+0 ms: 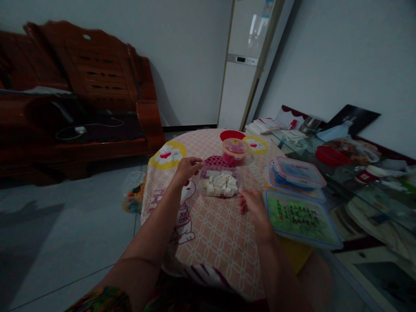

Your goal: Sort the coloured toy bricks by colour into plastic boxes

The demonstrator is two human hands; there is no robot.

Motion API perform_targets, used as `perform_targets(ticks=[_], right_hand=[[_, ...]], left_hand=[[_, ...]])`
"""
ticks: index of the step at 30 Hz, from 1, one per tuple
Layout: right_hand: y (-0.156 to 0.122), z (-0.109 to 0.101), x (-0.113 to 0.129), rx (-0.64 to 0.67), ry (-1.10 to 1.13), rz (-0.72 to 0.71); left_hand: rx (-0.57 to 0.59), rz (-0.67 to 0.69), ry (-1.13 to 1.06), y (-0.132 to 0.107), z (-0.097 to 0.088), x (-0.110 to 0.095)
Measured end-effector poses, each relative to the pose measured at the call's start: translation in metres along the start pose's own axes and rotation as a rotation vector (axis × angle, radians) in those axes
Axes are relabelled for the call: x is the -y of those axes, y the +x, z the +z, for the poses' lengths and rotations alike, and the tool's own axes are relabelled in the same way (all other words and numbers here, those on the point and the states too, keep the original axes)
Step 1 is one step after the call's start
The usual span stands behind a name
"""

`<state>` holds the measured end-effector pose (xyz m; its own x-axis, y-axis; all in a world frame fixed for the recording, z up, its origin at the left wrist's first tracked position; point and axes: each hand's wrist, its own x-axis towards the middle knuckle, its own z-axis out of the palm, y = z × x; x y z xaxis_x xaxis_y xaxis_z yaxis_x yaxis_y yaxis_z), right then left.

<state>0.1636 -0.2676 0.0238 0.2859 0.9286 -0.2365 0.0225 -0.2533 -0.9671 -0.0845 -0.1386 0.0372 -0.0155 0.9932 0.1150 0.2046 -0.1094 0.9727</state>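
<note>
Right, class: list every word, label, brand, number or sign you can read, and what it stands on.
None is legible.
Blue-rimmed green lid: dark characters, too blurred.
Pink-rimmed lid: faint marking, too blurred.
Tablecloth: letter shapes beside the dog print, unclear.
Tall white unit: marks on panel too small; blue sticker too blurred.

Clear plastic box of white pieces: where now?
Head view: the box sits near centre on the pink cloth-covered table, between the left hand and the right hand, just in front of the round pink lidded tub.

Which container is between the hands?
The clear tub of white pieces; the round one sits behind it, the rectangular ones right of the right hand.
</note>
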Motion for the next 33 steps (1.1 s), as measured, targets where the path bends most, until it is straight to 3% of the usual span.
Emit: perform_targets(ticks=[3,8,16,22,27,33], right_hand=[[0.000,-0.001,0.000,-0.036,0.021,-0.007],[0.007,-0.002,0.000,-0.038,-0.026,-0.032],[0.017,-0.008,0.013,-0.118,-0.517,-0.073],[0.016,-0.007,0.030,-0.132,-0.688,-0.134],[0.016,-0.005,0.036,-0.134,-0.661,-0.064],[0.012,-0.006,0.027,-0.059,-0.413,0.029]], left_hand=[[-0.001,0.037,-0.103,0.009,0.014,0.011],[-0.094,0.034,-0.188,0.002,0.028,0.027],[-0.172,0.087,-0.161,-0.001,0.036,0.027],[-0.175,0.112,-0.074,0.000,0.034,0.028],[-0.123,0.146,0.041,0.001,0.026,0.023],[-0.135,0.225,0.070,0.002,0.023,0.012]])
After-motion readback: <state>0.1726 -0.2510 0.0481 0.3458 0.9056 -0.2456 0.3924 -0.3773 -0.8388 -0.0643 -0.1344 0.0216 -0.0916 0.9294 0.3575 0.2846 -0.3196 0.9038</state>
